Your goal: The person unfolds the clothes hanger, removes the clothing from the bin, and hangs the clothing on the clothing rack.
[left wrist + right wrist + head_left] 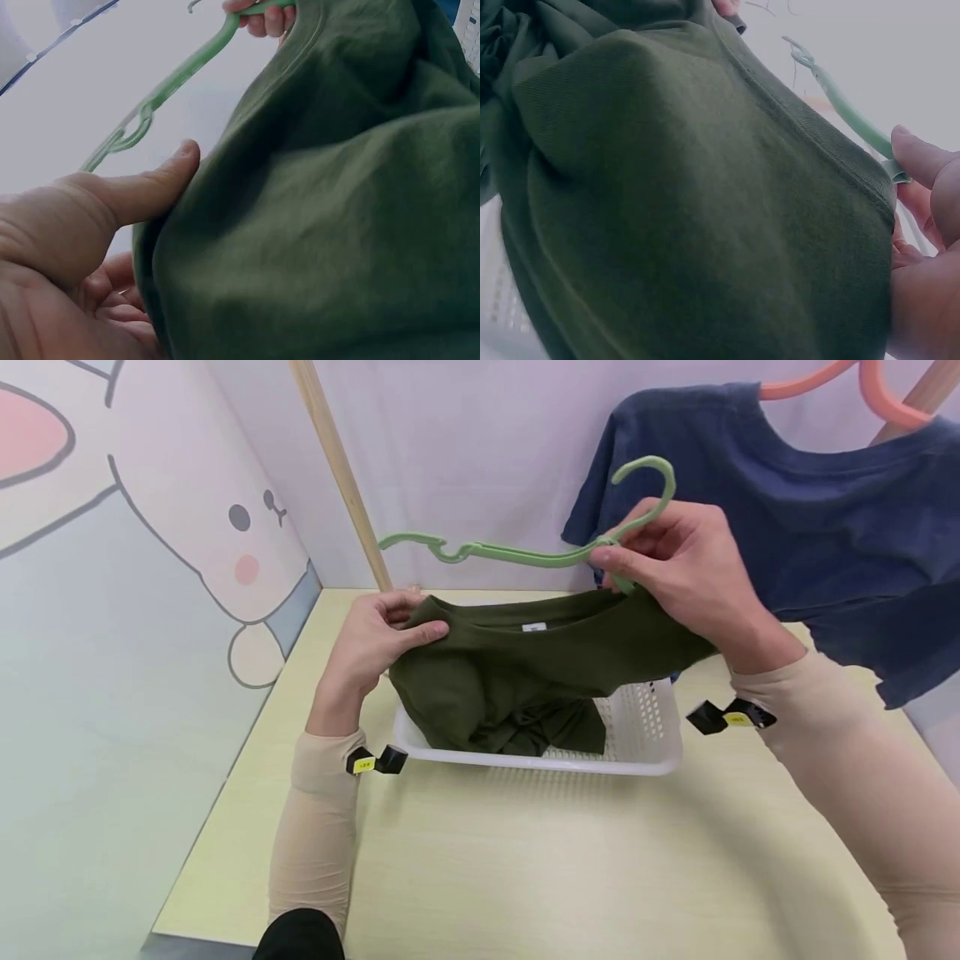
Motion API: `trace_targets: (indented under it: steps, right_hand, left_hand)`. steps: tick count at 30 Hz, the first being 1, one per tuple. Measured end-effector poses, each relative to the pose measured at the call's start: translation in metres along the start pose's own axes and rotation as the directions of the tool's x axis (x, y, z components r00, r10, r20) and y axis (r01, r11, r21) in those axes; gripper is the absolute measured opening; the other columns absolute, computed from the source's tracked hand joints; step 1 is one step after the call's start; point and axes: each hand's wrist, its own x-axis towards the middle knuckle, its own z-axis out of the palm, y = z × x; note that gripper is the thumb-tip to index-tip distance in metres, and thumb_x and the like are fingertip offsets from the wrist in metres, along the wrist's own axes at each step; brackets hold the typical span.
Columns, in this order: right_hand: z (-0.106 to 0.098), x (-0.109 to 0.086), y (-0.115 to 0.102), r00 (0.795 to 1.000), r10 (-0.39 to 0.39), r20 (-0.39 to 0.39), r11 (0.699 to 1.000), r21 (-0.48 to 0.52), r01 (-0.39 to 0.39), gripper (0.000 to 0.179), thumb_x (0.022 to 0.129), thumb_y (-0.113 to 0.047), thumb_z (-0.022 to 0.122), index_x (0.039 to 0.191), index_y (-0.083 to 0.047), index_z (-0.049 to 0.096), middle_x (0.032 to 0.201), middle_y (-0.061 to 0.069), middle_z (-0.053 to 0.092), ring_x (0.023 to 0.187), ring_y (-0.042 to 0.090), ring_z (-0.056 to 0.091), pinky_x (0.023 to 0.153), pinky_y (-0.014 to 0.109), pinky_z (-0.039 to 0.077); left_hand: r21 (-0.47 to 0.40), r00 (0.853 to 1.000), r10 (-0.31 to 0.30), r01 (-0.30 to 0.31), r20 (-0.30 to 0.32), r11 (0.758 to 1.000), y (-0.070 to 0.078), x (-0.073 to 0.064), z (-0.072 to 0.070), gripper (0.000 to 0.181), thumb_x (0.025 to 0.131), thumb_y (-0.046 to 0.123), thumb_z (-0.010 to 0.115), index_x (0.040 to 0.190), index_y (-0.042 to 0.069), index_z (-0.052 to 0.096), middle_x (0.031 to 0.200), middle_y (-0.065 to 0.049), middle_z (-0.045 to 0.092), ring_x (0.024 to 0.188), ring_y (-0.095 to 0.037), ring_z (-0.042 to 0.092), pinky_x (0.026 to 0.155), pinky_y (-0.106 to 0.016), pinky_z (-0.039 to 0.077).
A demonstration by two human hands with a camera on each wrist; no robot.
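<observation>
A dark green shirt hangs between my hands, its neckline upward with a white label inside, and its lower part bunched in the basket. My left hand pinches the shirt at the left end of its neckline, thumb on the front; the left wrist view shows the thumb lying along the cloth. My right hand grips a light green hanger just below its hook. One hanger arm reaches left above the neckline; the other goes down into the neck opening at the right and is hidden by cloth.
Under the shirt, a white perforated basket stands on the pale wooden table. A navy shirt hangs on an orange hanger at the right. A wooden pole rises behind my left hand. A wall with a cartoon drawing borders the left.
</observation>
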Motion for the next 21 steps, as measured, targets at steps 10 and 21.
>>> trace_targets:
  steps: [10,21]
  right_hand:
    - [-0.03,-0.039,-0.004,0.995,0.097,-0.019,0.974,-0.206,-0.098,0.009,0.099,0.0,0.083,0.106,0.006,0.081,0.082,0.013,0.077,0.067,0.02,0.071,0.059,0.027,0.043]
    - [-0.044,-0.061,0.013,0.997,0.071,-0.026,0.997,-0.025,-0.071,0.012,0.093,0.018,0.08,0.105,0.016,0.076,0.084,0.01,0.079,0.06,0.012,0.059,0.053,0.023,0.037]
  left_hand:
    - [-0.027,0.996,0.085,-0.084,0.025,0.996,-0.006,0.003,0.009,0.012,0.096,0.003,0.088,0.105,-0.002,0.083,0.089,0.004,0.081,0.08,-0.011,0.075,0.071,-0.025,0.06]
    - [-0.038,0.995,0.098,-0.099,-0.022,0.994,-0.01,0.001,0.009,0.01,0.095,-0.001,0.087,0.094,0.008,0.085,0.08,0.006,0.079,0.075,-0.009,0.07,0.068,-0.024,0.057]
